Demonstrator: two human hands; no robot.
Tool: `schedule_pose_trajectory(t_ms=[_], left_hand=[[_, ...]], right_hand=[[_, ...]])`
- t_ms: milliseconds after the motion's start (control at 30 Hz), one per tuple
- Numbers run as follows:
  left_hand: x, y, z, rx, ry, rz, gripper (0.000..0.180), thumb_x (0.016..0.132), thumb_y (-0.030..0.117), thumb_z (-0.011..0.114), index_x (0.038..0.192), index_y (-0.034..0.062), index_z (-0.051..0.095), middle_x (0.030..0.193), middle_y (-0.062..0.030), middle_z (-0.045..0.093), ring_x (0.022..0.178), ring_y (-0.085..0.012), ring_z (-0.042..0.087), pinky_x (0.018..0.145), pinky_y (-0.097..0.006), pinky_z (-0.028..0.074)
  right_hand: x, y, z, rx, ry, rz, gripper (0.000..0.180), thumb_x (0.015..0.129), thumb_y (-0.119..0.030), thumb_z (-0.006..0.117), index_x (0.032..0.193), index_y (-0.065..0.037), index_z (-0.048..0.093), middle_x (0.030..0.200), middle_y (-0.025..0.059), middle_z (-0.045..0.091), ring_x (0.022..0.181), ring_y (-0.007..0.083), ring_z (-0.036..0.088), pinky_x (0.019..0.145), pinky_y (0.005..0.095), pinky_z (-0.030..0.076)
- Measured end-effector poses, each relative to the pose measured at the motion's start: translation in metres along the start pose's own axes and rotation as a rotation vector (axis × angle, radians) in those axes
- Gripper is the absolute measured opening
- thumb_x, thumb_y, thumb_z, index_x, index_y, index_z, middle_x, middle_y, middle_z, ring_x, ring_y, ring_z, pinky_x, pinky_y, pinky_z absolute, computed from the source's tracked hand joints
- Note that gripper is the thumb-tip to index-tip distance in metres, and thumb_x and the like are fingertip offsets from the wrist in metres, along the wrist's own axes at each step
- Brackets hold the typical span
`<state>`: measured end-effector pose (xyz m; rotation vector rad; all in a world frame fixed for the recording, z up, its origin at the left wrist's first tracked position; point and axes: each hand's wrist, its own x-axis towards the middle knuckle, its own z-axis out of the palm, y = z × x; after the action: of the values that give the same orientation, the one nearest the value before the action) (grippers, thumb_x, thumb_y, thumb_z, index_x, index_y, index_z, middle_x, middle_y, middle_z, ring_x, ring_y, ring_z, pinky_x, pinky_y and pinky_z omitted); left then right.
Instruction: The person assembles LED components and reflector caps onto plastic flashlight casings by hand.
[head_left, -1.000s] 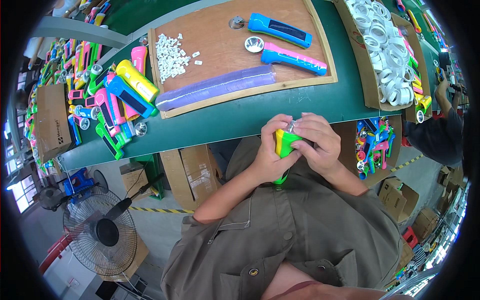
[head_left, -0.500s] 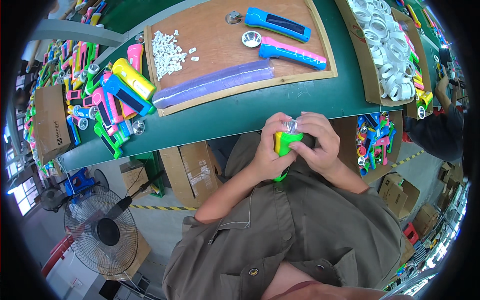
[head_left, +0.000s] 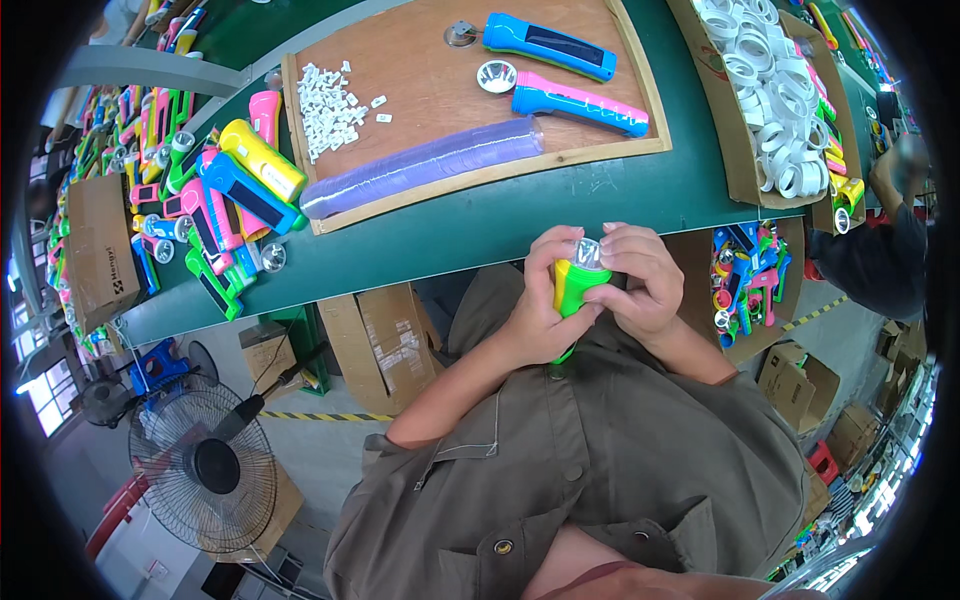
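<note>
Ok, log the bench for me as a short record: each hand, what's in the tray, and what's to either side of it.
Left hand: gripping the green and yellow flashlight
Right hand: holding the same flashlight near its shiny head
Tray: small white parts, purple roll, blue flashlight, pink and blue flashlight
Left of tray: pile of colourful flashlights
Right of tray: cardboard box with white rings

Olive-brown shirt [head_left: 520,460] — metal snap [head_left: 503,547], pale stitching [head_left: 496,425]; bare forearms [head_left: 460,390]
</note>
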<state>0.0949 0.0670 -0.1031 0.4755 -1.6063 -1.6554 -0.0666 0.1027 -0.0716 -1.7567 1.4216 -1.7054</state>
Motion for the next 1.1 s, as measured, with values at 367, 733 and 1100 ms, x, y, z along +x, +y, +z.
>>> schedule_pose_trajectory(t_ms=[367, 733, 1100], left_hand=[[-0.002, -0.002, -0.003, 0.041, 0.006, 0.021, 0.073, 0.07, -0.011, 0.069, 0.128, 0.0147, 0.033, 0.132, -0.0188, 0.034, 0.116, -0.025, 0.045, 0.096, -0.04, 0.043], [0.01, 0.013, 0.0, 0.173, -0.062, 0.036, 0.083, 0.075, -0.006, 0.071, 0.139, 0.0143, 0.023, 0.144, -0.0269, 0.027, 0.13, -0.0346, 0.039, 0.108, -0.047, 0.033], [0.047, 0.04, -0.049, 0.387, -0.029, 0.308, 0.075, 0.075, -0.012, 0.069, 0.134, 0.0156, 0.03, 0.14, -0.0266, 0.034, 0.12, -0.0318, 0.05, 0.094, -0.039, 0.045]], right_hand=[[0.004, -0.001, -0.003, 0.072, -0.122, 0.021, 0.04, 0.065, -0.011, 0.086, 0.097, -0.002, 0.065, 0.098, 0.0139, 0.066, 0.094, 0.031, 0.065, 0.091, 0.0475, 0.052], [0.013, -0.004, -0.013, 0.055, -0.153, 0.098, 0.027, 0.073, -0.013, 0.08, 0.094, -0.002, 0.066, 0.094, 0.0115, 0.067, 0.091, 0.0304, 0.065, 0.087, 0.0428, 0.052], [0.149, 0.078, -0.193, -1.087, -0.155, -0.043, 0.021, 0.082, -0.005, 0.067, 0.102, -0.008, 0.068, 0.111, 0.0126, 0.061, 0.108, 0.0327, 0.056, 0.091, 0.0407, 0.046]])
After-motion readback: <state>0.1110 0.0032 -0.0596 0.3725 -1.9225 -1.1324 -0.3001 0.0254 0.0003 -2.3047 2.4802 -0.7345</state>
